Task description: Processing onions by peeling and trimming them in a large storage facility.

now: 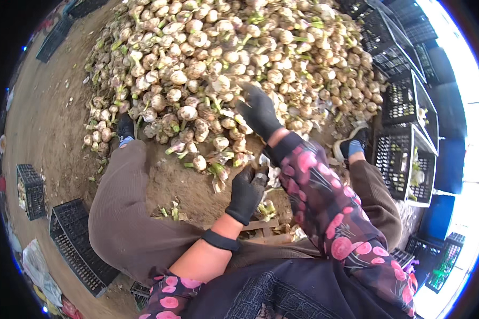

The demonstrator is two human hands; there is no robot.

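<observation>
A large heap of garlic bulbs [187,113] with trimmed stems and dry skins spreads over the earth floor before me. My right hand [260,111], in a dark glove, reaches over the near part of the heap; it is blurred, and I cannot tell whether its fingers hold anything. Lower down, my left hand [248,191], also gloved, is near the heap's front edge with its fingers curled; a small metallic part shows at the fingers, but what it belongs to is unclear. Loose skins and stem pieces [266,209] lie beneath the hands, by a wooden slatted piece [263,227].
Black plastic crates [395,159] stand in a row at the right, some with garlic or scraps inside. More crates [80,243] stand at the left. A clear plastic bag [42,273] lies at lower left. My legs frame the working spot.
</observation>
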